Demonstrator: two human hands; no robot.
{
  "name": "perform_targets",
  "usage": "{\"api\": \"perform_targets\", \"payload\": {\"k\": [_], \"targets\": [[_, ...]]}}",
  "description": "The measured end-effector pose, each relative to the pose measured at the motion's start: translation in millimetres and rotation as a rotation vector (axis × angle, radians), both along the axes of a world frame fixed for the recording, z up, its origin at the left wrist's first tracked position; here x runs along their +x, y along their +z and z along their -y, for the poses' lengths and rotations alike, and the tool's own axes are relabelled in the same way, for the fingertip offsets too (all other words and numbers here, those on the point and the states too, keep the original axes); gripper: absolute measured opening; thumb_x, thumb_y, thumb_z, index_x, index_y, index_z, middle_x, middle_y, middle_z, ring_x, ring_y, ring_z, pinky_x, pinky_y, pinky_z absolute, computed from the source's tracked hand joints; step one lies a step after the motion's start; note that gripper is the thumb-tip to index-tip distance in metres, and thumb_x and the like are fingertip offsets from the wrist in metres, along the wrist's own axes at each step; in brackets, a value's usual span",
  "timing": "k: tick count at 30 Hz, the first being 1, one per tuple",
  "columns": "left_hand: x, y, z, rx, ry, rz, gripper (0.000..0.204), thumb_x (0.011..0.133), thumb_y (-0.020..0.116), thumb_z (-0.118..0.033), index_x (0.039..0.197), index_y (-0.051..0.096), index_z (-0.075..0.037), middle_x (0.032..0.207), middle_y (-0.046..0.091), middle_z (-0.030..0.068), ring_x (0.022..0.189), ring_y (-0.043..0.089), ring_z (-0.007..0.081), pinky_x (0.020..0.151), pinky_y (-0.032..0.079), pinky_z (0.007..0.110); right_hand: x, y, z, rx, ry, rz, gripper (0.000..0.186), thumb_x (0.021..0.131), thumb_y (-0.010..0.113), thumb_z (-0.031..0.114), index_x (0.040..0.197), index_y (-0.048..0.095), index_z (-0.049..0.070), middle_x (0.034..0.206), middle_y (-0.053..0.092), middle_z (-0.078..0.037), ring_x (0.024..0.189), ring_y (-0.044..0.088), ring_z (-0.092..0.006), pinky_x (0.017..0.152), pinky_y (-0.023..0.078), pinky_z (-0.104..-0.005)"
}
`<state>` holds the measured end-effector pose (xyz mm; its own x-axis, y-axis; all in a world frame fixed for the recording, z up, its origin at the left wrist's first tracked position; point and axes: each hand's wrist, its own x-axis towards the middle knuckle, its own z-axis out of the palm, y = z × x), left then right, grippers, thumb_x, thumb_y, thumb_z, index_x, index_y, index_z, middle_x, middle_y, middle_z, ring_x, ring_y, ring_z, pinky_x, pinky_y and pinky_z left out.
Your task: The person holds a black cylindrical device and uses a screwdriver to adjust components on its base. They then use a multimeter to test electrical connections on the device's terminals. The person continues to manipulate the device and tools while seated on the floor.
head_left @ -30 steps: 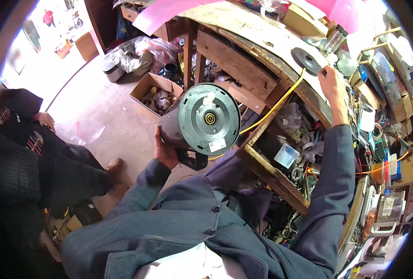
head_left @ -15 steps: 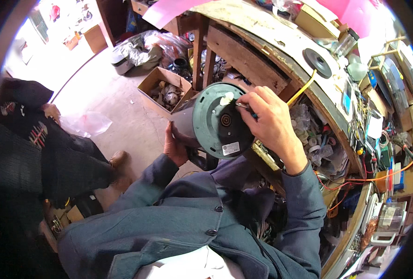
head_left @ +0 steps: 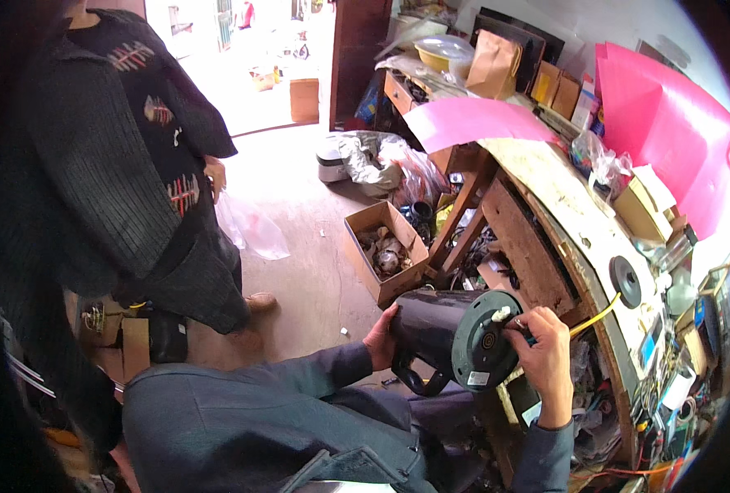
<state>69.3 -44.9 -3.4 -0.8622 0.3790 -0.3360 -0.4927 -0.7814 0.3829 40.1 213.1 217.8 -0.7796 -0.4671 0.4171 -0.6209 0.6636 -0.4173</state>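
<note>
Kettle (head_left: 451,341) — black body, lying on its side over the person's lap, round grey-green base turned toward the camera, just below the edge of the cluttered desk (head_left: 583,222). Its black handle loops downward at the underside.

Left hand (head_left: 379,338): fingers wrapped round the far end of the kettle body, closed on it, steadying it.

Right hand (head_left: 543,355): fingers curled shut on a yellow-handled screwdriver (head_left: 589,319), hand resting against the rim of the kettle base; the tool's tip is at the base, exact contact point hidden by the fingers.

Surroundings — a round grey disc (head_left: 626,281) lies on the desk top, well apart from the kettle. An open cardboard box (head_left: 384,251) of small parts sits on the floor beside the desk leg. Another person in a dark patterned sweater (head_left: 127,148) stands at left, holding a clear plastic bag (head_left: 250,228).
</note>
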Motion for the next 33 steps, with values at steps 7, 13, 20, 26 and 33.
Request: {"api": "perform_targets", "payload": {"k": [7, 13, 20, 26, 33], "targets": [[-5.9, -28.6, 1.7, 0.012, -0.024, -0.017, 0.103, 0.086, 0.060, -0.087, 0.163, 0.045, -0.021, 0.162, 0.053, 0.0067, 0.145, 0.049, 0.0283, 0.124, 0.032, 0.048, -5.3, 0.0, 0.3, 0.055, 0.045, -0.060, 0.019, 0.075, 0.084, 0.000, 0.090, 0.073, 0.000, 0.083, 0.068, -0.015, 0.079, 0.067, -0.0338, 0.070, 0.053, -0.0412], [-2.7, -19.8, 2.8, -0.041, 0.008, 0.062, 0.103, 0.084, 0.062, -0.088, 0.160, 0.050, -0.020, 0.157, 0.058, 0.0071, 0.139, 0.053, 0.0283, 0.119, 0.036, 0.047, 3.6, 0.9, 8.1, 0.146, 0.052, -0.195, 0.015, 0.078, 0.080, 0.004, 0.091, 0.074, 0.007, 0.087, 0.068, -0.010, 0.084, 0.066, -0.0324, 0.071, 0.054, -0.0437], [-3.6, -25.7, 4.6, -0.051, -0.003, 0.126, 0.104, 0.080, 0.065, -0.089, 0.158, 0.053, -0.021, 0.157, 0.059, 0.0069, 0.137, 0.056, 0.0317, 0.117, 0.040, 0.051, 9.1, -1.0, 13.9, 0.296, -0.013, -0.301, 0.015, 0.079, 0.079, 0.004, 0.088, 0.067, 0.004, 0.082, 0.064, -0.012, 0.079, 0.064, -0.0344, 0.068, 0.051, -0.0456], [-4.9, -28.8, 2.1, -0.077, 0.029, 0.052, 0.105, 0.080, 0.064, -0.090, 0.157, 0.053, -0.021, 0.152, 0.061, 0.0093, 0.134, 0.056, 0.0324, 0.113, 0.042, 0.051, 8.8, -3.7, 14.4, 0.403, -0.020, -0.344, 0.014, 0.083, 0.071, 0.008, 0.080, 0.058, 0.008, 0.078, 0.057, -0.009, 0.077, 0.062, -0.0308, 0.066, 0.050, -0.0444], [2.9, -10.1, 3.7, -0.084, -0.003, 0.082, 0.109, 0.078, 0.067, -0.089, 0.160, 0.049, -0.019, 0.156, 0.058, 0.0088, 0.140, 0.052, 0.0306, 0.119, 0.038, 0.046, 14.8, -2.4, 21.6, 0.525, -0.022, -0.382, 0.011, 0.082, 0.067, 0.008, 0.080, 0.056, 0.008, 0.076, 0.058, -0.008, 0.075, 0.063, -0.0289, 0.066, 0.051, -0.0440]]}}
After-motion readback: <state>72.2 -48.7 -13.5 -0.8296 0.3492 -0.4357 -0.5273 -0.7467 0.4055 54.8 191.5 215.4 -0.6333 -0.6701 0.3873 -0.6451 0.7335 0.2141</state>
